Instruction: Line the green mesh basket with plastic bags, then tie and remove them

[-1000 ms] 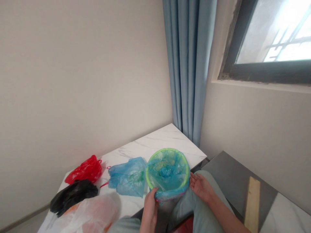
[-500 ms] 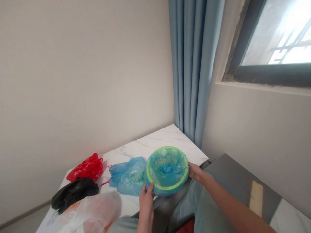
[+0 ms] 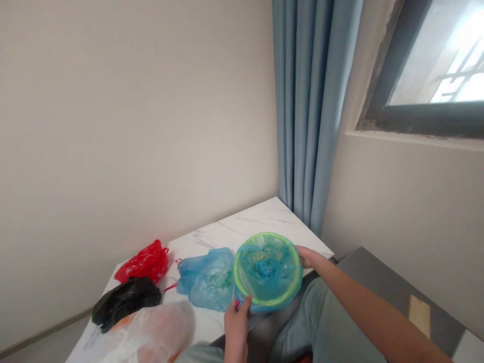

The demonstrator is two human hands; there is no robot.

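A round wastebasket (image 3: 297, 276) with a bright green rim sits at the table's front edge, with a translucent blue plastic bag (image 3: 270, 290) lining it and folded over the rim. Crumpled blue film lies in the middle, and a mesh pattern shows through the wall. At the lower-left rim, my left hand (image 3: 236, 322) pinches the bag's edge, a small red bit showing by its fingertips. My right hand (image 3: 304, 256) is closed around the right side; its fingers are partly hidden behind the bag. Just left lies another blue bag (image 3: 207, 277) with red drawstrings.
On the left of the white marbled table (image 3: 257, 222) lie a red bag (image 3: 145, 263), a black bag (image 3: 126, 301) and a whitish bag (image 3: 159, 333) with orange inside. A grey surface with a wooden piece (image 3: 419, 315) is at right. A blue curtain (image 3: 310, 116) hangs in the corner.
The view has shifted slightly, moving everything a little rightward and down. My left hand's fingers have moved along the rim, and red now shows at them. The right hand keeps its hold.
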